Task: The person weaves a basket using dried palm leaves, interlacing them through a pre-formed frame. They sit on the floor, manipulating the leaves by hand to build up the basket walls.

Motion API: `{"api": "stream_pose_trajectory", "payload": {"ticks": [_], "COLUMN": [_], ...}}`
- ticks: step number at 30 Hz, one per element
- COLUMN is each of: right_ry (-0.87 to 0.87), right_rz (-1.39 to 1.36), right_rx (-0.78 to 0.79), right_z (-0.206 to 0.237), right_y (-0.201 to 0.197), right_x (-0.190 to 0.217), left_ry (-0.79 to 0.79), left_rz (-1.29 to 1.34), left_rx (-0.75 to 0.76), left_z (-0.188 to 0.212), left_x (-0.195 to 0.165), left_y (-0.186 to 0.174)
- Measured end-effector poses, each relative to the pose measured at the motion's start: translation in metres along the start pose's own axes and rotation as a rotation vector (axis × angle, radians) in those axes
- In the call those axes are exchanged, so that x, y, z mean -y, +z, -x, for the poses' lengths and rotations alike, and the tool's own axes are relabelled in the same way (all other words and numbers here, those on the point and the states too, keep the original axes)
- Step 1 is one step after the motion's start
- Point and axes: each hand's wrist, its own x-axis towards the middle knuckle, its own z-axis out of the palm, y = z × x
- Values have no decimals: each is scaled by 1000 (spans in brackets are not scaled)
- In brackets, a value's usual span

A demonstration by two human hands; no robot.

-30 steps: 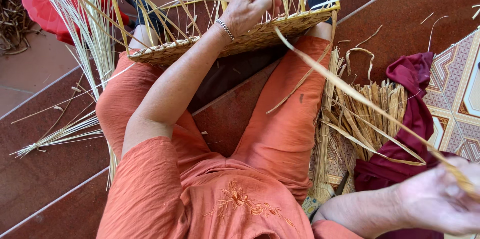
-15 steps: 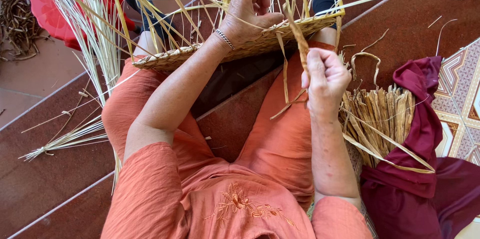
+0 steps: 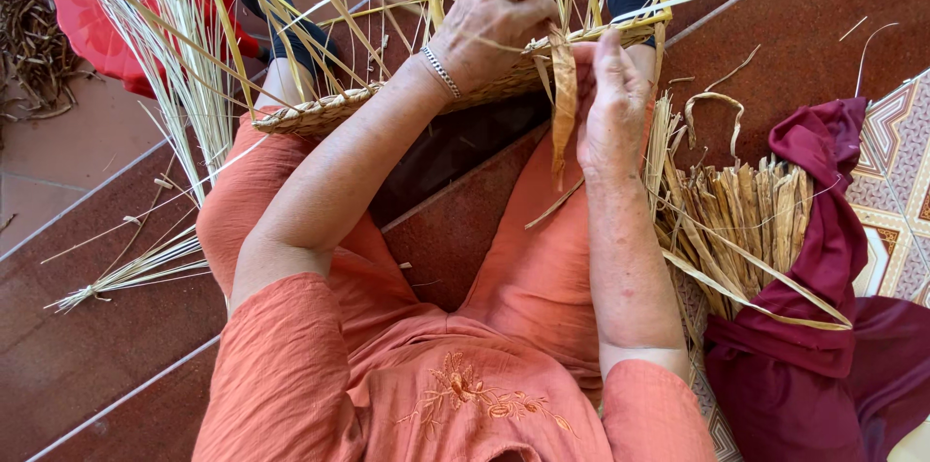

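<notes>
While my left hand clamps the woven basket's rim on my lap and my right hand pinches a flat straw strip, tugging might snap it.

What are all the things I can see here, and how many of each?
woven basket: one, tan, on the knees
wide strip: one, tan, hanging at the rim
dried strips bundle: one, tan, on maroon cloth
maroon cloth: one, floor, picture's right
pale straw bunch: one, cream, picture's left
red stool: one, top left
left hand: on the basket rim
right hand: pinching the wide strip
</notes>
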Motion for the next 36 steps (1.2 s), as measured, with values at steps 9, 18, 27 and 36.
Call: {"api": "stream_pose_trajectory", "payload": {"ticks": [9,18,27,36], "right_ry": [-209,-189,-283,-457], "right_rz": [354,312,364,563], "right_rx": [-42,-73,-119,-82], "right_z": [-11,-13,-13,-3], "right_y": [3,22,29,26], "right_x": [-30,-27,-33,-32], "left_ry": [-575,-578,-753,-837], "left_rz": [402,548,408,505], "left_rx": [353,588,705,700], "left_z": [-19,-37,-51,-45], "left_x": [24,33,27,30], "left_y": [12,1,20,13]}}
